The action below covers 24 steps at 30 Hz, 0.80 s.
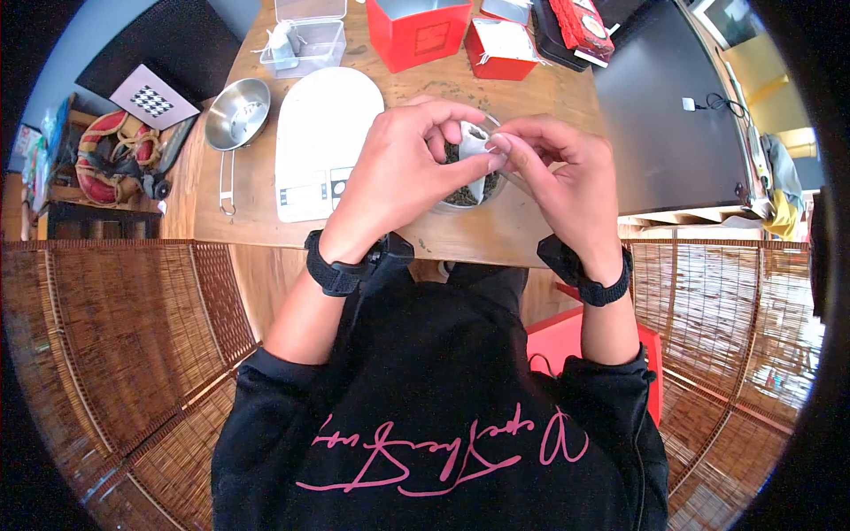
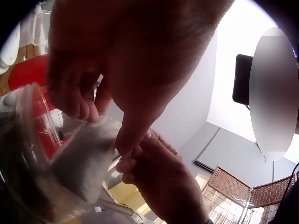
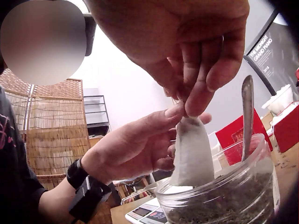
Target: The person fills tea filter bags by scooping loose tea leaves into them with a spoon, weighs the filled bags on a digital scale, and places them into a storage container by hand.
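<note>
A white pouch (image 1: 476, 146) (image 2: 86, 161) (image 3: 192, 151) hangs upright over a clear round tub (image 3: 219, 186) of dark dried leaves. My left hand (image 1: 409, 164) (image 3: 135, 147) pinches the pouch's top edge between thumb and fingers. My right hand (image 1: 571, 177) (image 2: 163, 179) pinches the same top edge with thumb and fingertips, just beside the left thumb. In the right wrist view a metal spoon (image 3: 247, 116) stands in the tub. Whether the pouch's bottom touches the leaves cannot be told.
A white scale (image 1: 328, 133) lies left of the tub, with a metal pan (image 1: 237, 115) beyond it. At the back are a clear plastic box (image 1: 314, 44), a large red box (image 1: 416, 35) and a smaller red box (image 1: 501, 51). Leaf crumbs lie scattered on the wooden table (image 1: 252, 195).
</note>
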Each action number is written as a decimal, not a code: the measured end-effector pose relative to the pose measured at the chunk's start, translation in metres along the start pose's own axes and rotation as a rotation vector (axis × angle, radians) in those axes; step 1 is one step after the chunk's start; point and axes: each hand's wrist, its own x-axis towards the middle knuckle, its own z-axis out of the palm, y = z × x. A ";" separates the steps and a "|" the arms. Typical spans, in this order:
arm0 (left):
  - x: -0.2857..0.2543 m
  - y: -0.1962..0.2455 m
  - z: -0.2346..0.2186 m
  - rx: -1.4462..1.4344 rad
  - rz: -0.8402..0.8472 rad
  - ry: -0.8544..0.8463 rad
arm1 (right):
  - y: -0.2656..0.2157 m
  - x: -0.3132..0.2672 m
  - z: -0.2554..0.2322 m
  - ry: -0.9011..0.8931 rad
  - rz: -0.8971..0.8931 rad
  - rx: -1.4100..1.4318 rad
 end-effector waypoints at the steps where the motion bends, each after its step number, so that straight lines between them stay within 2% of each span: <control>1: 0.001 0.002 0.001 0.000 0.002 0.001 | -0.002 0.000 -0.001 0.001 -0.001 -0.001; 6: 0.000 0.005 0.005 0.026 0.059 0.058 | -0.008 0.000 -0.007 0.045 -0.133 -0.099; 12: -0.001 -0.001 0.006 -0.004 0.053 -0.010 | -0.012 -0.002 -0.011 0.044 -0.138 -0.060; 15: -0.002 0.002 0.008 -0.059 0.036 0.024 | -0.016 -0.003 -0.010 0.055 -0.125 0.010; 18: -0.002 0.006 0.006 -0.043 0.041 -0.009 | -0.019 -0.005 -0.010 0.048 -0.175 0.014; 19: -0.003 0.004 0.007 -0.034 0.114 -0.007 | -0.020 -0.005 -0.009 0.042 -0.188 0.028; 24: -0.008 0.007 -0.001 0.041 0.132 0.015 | -0.019 -0.010 -0.011 0.075 -0.152 0.030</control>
